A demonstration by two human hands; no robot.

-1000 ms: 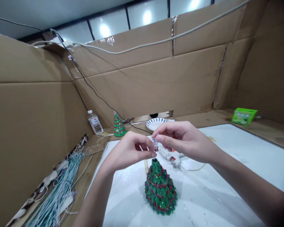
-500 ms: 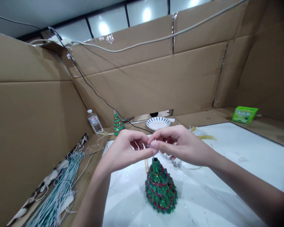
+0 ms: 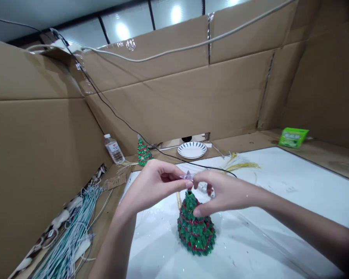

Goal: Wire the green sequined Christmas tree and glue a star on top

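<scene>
A small translucent lilac star (image 3: 187, 176) sits between the thumb and fingers of my left hand (image 3: 157, 183), just above the tip of a green beaded Christmas tree (image 3: 196, 228). The tree stands upright on the white board and has red garlands around it. Close to its right side is my right hand (image 3: 228, 190), thumb and fingers apart with nothing held. Its thumb tip overlaps the tree's upper part; whether it touches is unclear. The index finger is right by the star's edge.
A second, smaller Christmas tree (image 3: 144, 152) and a plastic bottle (image 3: 114, 149) stand at the back left. Behind the hands are a striped plate (image 3: 192, 150) and yellow strands (image 3: 242, 166). A green packet (image 3: 293, 138) lies right; bundled teal strands (image 3: 71, 236) lie left. Cardboard walls enclose everything.
My right hand has come off the star, opened, and dropped toward the tree's upper right side. My left hand keeps its pinch at the tree's tip. The camera view has shifted slightly.
</scene>
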